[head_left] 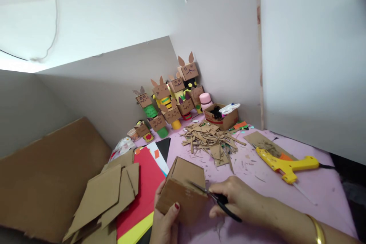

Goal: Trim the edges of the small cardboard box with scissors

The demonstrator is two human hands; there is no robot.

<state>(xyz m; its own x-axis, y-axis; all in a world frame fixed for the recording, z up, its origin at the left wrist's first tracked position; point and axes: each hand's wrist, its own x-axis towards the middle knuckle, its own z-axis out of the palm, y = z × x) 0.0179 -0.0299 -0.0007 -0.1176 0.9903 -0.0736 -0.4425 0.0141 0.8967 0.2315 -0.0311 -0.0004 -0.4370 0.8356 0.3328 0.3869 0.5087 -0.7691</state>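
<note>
My left hand (165, 219) grips the near side of a small folded cardboard box (183, 187), thumb pressed on its front face. My right hand (237, 198) is closed round black-handled scissors (213, 197), and the blades lie across the box's right top edge. Both hands work low at the front of the pink table (314, 190). A gold bangle sits on my right wrist.
Cardboard offcuts (210, 139) lie piled mid-table. A yellow glue gun (286, 164) rests on the right. Cardboard rabbit figures (171, 99) stand in the back corner beside a small open box (221, 116). Cut cardboard pieces (111, 194), coloured paper (145, 194) and a large cardboard sheet (42, 183) lie left.
</note>
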